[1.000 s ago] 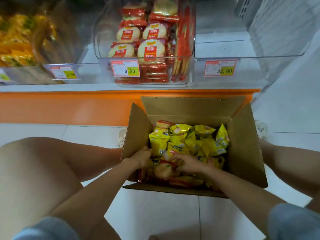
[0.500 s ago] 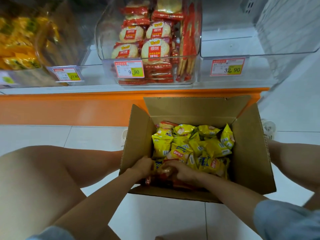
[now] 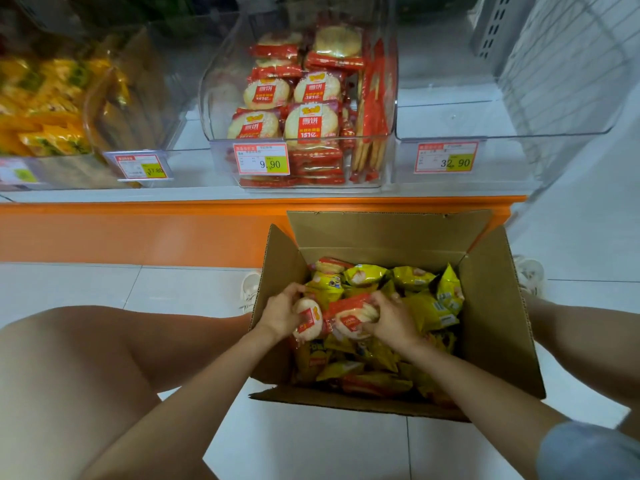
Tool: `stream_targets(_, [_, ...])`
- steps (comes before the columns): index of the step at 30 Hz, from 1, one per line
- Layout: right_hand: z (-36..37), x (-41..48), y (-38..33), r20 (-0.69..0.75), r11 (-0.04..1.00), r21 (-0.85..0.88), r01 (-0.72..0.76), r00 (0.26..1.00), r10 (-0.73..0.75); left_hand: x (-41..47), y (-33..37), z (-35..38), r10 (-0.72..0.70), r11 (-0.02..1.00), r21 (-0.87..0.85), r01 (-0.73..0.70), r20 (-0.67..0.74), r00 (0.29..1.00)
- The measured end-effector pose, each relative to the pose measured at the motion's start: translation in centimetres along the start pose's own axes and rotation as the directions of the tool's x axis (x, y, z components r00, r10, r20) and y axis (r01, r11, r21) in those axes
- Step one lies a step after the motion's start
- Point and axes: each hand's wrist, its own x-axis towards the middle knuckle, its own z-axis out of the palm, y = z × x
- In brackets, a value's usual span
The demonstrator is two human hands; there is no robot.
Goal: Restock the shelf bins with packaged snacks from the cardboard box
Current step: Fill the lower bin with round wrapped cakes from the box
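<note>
An open cardboard box [image 3: 495,327] stands on the floor between my knees, filled with yellow snack packs [image 3: 424,306] and a few red ones. My left hand [image 3: 280,313] grips a round rice cracker pack with a red label [image 3: 306,323] just above the box's left side. My right hand [image 3: 391,322] holds another red rice cracker pack [image 3: 351,315] beside it. The two packs touch in the middle. On the shelf ahead, a clear bin [image 3: 388,157] holds stacks of the same red rice cracker packs [image 3: 308,123].
To the right of that bin is a clear bin [image 3: 502,161] tagged 32.90 with nothing visible inside. A bin of yellow-orange packs [image 3: 45,109] sits at the left. An orange shelf base [image 3: 138,233] runs behind the box. White tiled floor surrounds it.
Both hands have come up out of the near end of the box, each now holding a red rice cracker pack above the yellow packs. The view has shifted slightly.
</note>
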Motion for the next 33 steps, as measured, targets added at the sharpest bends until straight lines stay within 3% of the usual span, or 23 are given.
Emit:
stream_targets(4, [-2.9,0.3,0.9,-0.05,0.924,0.347,-0.162,0.981,0.19,0.3,1.4,-0.3,-0.105,0.992,-0.082,0.098,-0.084,0.991])
stream_targets(7, [-4.7,0.1,0.7,-0.048,0.787,0.581,-0.207,0.957,0.288,0.1,3.1,-0.7,-0.175,0.895,-0.423,0.139,-0.047,0.983])
stream_targets(9, [-5.5,0.0,0.1,-0.053,0.737,0.641,-0.214,0.946,0.321,-0.6,4.5,-1.1,-0.173,0.765,-0.624,0.159,0.039,0.984])
stream_targets(13, [-6.8,-0.3,-1.3,-0.016,0.71,0.676,-0.198,0.959,0.282,-1.8,6.7,-1.9,-0.056,0.549,-0.814,0.191,0.192,0.98])
stream_targets(18, [-8.9,-1.2,-3.6,0.051,0.628,0.756,-0.185,0.973,0.226,-3.1,9.2,-2.8,0.111,0.39,-0.915,0.105,0.16,0.981])
stream_targets(30, [-14.9,-4.3,-8.2,-0.109,0.584,0.81,0.058,0.993,0.051,-6.4,13.7,-6.5,0.243,0.519,-0.84,-0.16,-0.035,0.969])
stream_targets(33, [-15.9,-5.2,-9.4,-0.139,0.573,0.812,0.11,0.99,0.006,-7.0,14.4,-7.8,0.273,0.501,-0.838,-0.216,-0.084,0.958])
